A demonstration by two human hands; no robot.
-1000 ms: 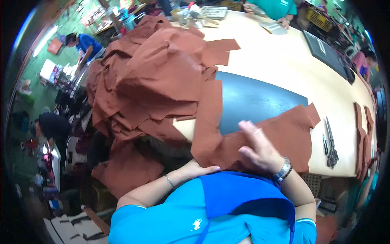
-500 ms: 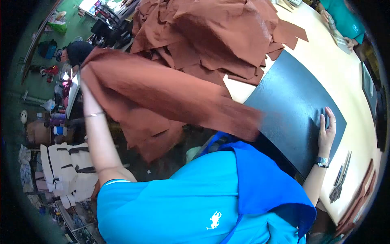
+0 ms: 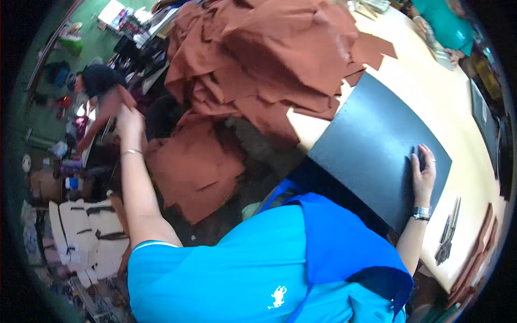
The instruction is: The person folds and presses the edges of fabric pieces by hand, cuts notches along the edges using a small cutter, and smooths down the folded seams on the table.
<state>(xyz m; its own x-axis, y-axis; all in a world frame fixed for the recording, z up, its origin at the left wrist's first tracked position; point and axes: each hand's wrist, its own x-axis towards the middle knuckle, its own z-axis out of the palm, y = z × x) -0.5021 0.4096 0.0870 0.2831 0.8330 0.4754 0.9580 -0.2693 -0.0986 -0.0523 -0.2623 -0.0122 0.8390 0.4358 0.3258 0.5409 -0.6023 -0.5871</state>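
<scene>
My left hand (image 3: 130,123) is stretched far out to the left and grips a brown leather piece (image 3: 110,110), which is blurred and hangs beyond the fingers. My right hand (image 3: 424,169) rests on the black board (image 3: 385,145), fingers apart, holding nothing. A big heap of brown leather pieces (image 3: 280,54) lies on the table, left of the board. More brown leather (image 3: 196,164) hangs or lies lower down, between my left arm and the heap.
The pale table (image 3: 414,89) carries scissors (image 3: 449,231) near its right edge, with brown strips (image 3: 476,255) beyond. Across it a person in a green shirt (image 3: 444,27) handles something. Another person (image 3: 99,81) is at the far left. White cut pieces (image 3: 89,234) lie at lower left.
The leather piece that lay across the board has been carried left in my left hand, uncovering the board. My right hand has come down on the board. The view has turned left.
</scene>
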